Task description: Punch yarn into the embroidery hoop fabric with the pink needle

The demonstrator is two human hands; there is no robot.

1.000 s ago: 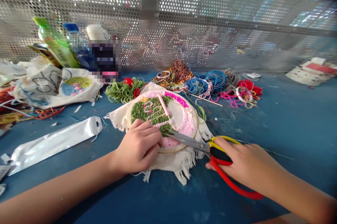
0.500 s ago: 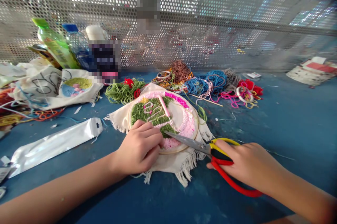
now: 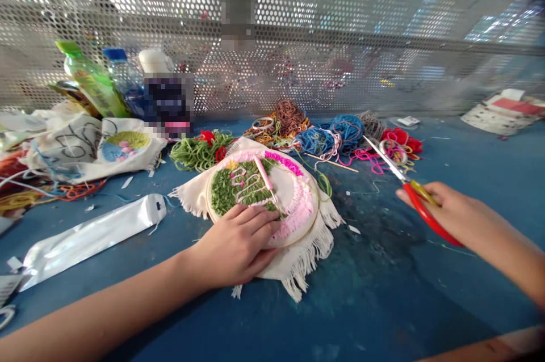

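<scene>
My left hand (image 3: 244,241) lies on the lower part of an embroidery hoop (image 3: 208,209), fingers stretched out over the green and pink yarn loops. White fringed cloth (image 3: 317,251) sticks out around the hoop. On the stitched face rests a pink punch needle (image 3: 264,175), its thin tip near my fingertips. My right hand (image 3: 447,209) is off to the right above the table, closed around the red and yellow handles of scissors (image 3: 394,168). The blades point up and left, nearly together, away from the cloth.
Behind the hoop lie green yarn (image 3: 198,152), blue yarn (image 3: 347,132) and brown yarn (image 3: 289,115). A silver pouch (image 3: 96,237) and another stitched cloth (image 3: 85,146) are at left, with bottles (image 3: 91,84) behind. A perforated metal screen (image 3: 298,50) closes off the back.
My right hand has carried the scissors away from the hoop, up and to the right, and their blades have swung upward. My left hand has slid slightly right and flattened out.
</scene>
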